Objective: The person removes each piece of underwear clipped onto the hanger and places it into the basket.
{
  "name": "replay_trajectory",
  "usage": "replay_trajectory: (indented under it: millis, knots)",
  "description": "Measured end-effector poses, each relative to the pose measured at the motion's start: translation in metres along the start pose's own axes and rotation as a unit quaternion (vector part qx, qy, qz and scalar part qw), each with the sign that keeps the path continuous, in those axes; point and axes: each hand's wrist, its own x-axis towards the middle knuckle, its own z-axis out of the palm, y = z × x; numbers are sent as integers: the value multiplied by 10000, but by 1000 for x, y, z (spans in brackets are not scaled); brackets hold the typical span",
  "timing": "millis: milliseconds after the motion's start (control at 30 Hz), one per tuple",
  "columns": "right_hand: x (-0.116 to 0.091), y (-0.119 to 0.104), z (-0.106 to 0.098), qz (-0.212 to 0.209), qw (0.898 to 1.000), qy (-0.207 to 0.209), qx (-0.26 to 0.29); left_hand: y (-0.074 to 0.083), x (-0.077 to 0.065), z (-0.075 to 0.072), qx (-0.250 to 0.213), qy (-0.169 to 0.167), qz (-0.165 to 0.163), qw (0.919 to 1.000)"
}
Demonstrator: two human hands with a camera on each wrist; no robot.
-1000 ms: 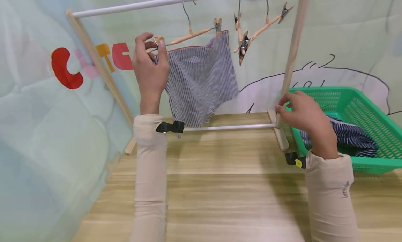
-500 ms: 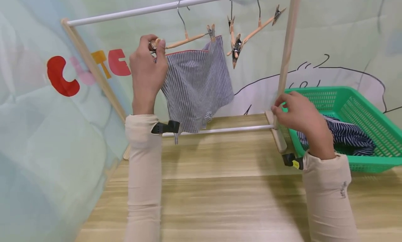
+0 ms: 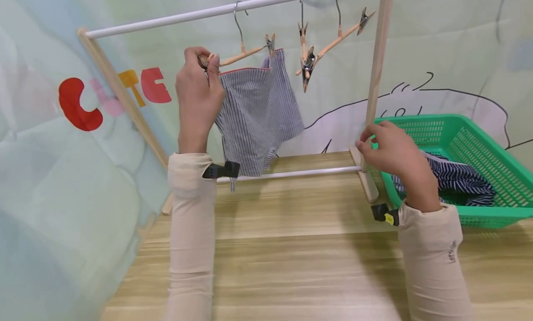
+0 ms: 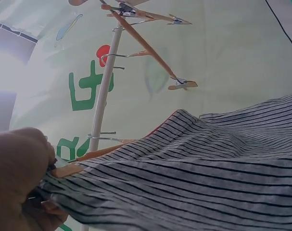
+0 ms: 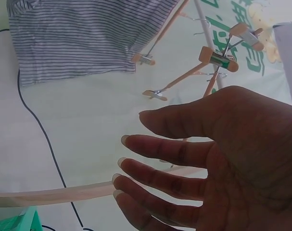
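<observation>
Grey-and-dark striped shorts [image 3: 258, 113] with a red-edged waistband hang from a wooden clip hanger [image 3: 241, 57]. My left hand [image 3: 197, 96] pinches the clip [image 4: 66, 169] at the hanger's left end, where the waistband corner is; its fingers partly hide the clip. At the other end, a second clip [image 3: 270, 43] grips the waistband. My right hand [image 3: 393, 152] is held in the air by the rack's right upright, left of the green basket. In the right wrist view its fingers are loosely bent, apart from the thumb, with nothing between them.
The hanger hooks over the white rod [image 3: 166, 20] of a wooden-framed rack. Two more clip hangers [image 3: 339, 36] hang to the right. A green basket [image 3: 495, 213] on the wood-grain table [image 3: 291, 265] holds a dark striped garment [image 3: 466, 180]. A printed backdrop stands behind.
The head view has shifted slightly. My left hand stays at the left clip, moving a little right, while the hanger's right end and the shorts swing left. My right hand keeps its place.
</observation>
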Motion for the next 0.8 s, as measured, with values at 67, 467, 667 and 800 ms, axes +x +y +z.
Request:
replay_trajectory:
  millis: [67,467,667,800]
  knots:
    - [0,0,0,-8,10000,13,-12,-1,0,2,-30,113,105,9999]
    - [1,-1,0,-30,10000,-11,-15,0,-3,7,-228,488,21,9985]
    - [1,-1,-1,44,10000,-17,-16,0,-6,10,-381,660,1,9971]
    - [0,-1,-1,83,10000,-6,-5,1,-8,13,-520,828,78,9952]
